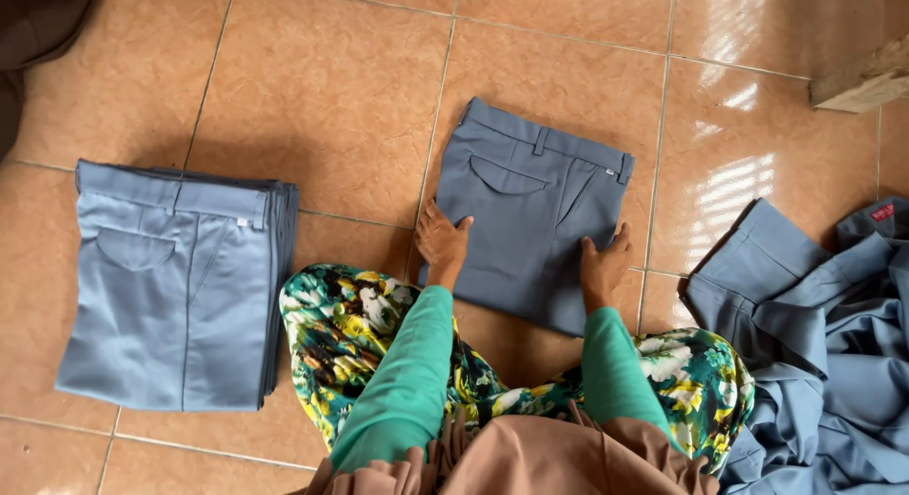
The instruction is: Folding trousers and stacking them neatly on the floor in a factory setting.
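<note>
A view looking straight down at a person seated on a floor of glossy orange-brown tiles, with both arms in green sleeves reaching forward over knees covered in a floral fabric of green, yellow and white. In the middle of the view lies one pair of folded blue-grey trousers, flat on the tiles and slightly tilted, waistband away from the person, with a curved back pocket and a belt loop showing. The left hand rests at the near left edge of these trousers, fingers spread open and flat, touching the cloth and partly on the tile. The right hand lies flat on the near right edge of the same trousers, fingers apart and pressing down, not closed around anything. To the left, well apart from the hands, sits a neat stack of folded trousers of the same blue-grey, several layers showing along its right side. To the right, near the person's knee, is a loose heap of unfolded blue-grey garments, crumpled and overlapping. A piece of pale wood juts in at the upper right corner, and a dark cloth shows at the upper left corner.
</note>
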